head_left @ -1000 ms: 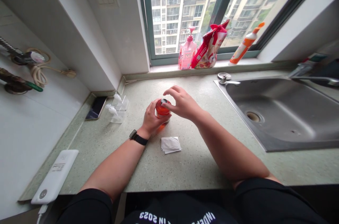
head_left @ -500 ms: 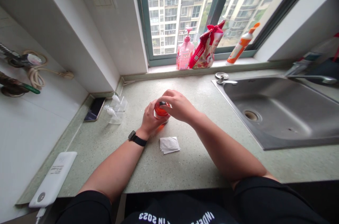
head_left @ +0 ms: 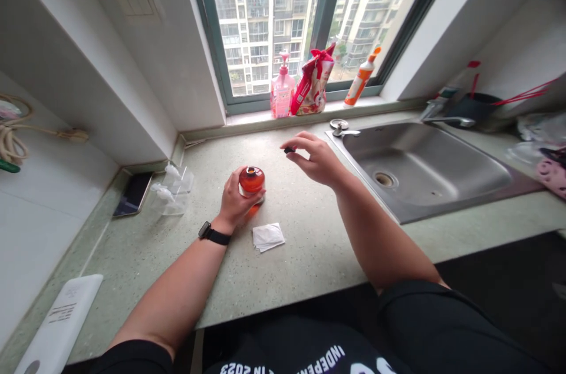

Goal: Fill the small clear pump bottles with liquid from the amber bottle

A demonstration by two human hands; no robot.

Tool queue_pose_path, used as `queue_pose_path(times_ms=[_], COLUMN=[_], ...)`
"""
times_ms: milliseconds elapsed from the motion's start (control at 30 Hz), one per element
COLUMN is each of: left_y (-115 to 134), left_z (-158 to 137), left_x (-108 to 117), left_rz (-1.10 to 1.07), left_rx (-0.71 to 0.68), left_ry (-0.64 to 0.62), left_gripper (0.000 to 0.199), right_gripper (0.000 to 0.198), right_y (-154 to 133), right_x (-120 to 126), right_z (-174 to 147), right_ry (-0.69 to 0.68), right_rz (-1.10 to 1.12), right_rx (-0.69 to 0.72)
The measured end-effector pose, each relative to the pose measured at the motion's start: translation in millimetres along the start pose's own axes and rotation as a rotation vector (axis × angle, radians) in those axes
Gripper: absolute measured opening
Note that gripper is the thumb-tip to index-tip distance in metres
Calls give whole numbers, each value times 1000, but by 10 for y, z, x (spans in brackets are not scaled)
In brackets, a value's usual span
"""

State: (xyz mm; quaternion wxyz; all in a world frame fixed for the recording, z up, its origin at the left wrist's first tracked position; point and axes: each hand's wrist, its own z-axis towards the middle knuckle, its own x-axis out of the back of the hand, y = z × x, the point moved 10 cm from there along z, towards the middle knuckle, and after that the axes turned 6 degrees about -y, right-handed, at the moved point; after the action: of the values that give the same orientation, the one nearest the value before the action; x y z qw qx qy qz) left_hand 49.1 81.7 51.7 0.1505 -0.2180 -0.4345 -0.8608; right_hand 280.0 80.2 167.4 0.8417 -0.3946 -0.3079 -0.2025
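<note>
An orange-red bottle stands upright on the counter, its dark neck uncapped. My left hand is wrapped round its left and near side. To the right and farther back, my right hand is raised above the counter, pinching a small black cap between thumb and fingers. A folded white tissue lies in front of the bottle. Left of it stand two small clear pump bottles, close together.
A phone lies by the left wall, with a white power bank nearer me. The steel sink is on the right. Along the sill stand a pink pump bottle, a red bag and an orange-white bottle.
The black cap has come off the bottle, and my right hand has carried it to the right. My left hand still grips the bottle. The view has turned to the right.
</note>
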Motion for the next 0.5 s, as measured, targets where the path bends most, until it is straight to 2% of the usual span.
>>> queue_pose_path(times_ms=[67, 133, 233, 333, 500], left_y=[-12, -33, -40, -18, 23], left_z=[-3, -9, -21, -25, 63], left_x=[0, 0, 20, 53, 29], left_rz=[0, 15, 62, 134, 113], left_rx=[1, 17, 41, 76, 175], left_ry=[1, 1, 14, 32, 1], left_gripper=[74, 75, 76, 76, 79], right_gripper=[17, 13, 8, 7, 5], right_y=[424, 928, 1331, 1460, 1415], right_x=[90, 79, -33, -170, -379], right_z=[-196, -464, -777, -903, -849], right_ry=[36, 46, 27, 1, -73], right_rz=[25, 45, 16, -7, -8], right_rx=[-141, -375, -491, -500, -414])
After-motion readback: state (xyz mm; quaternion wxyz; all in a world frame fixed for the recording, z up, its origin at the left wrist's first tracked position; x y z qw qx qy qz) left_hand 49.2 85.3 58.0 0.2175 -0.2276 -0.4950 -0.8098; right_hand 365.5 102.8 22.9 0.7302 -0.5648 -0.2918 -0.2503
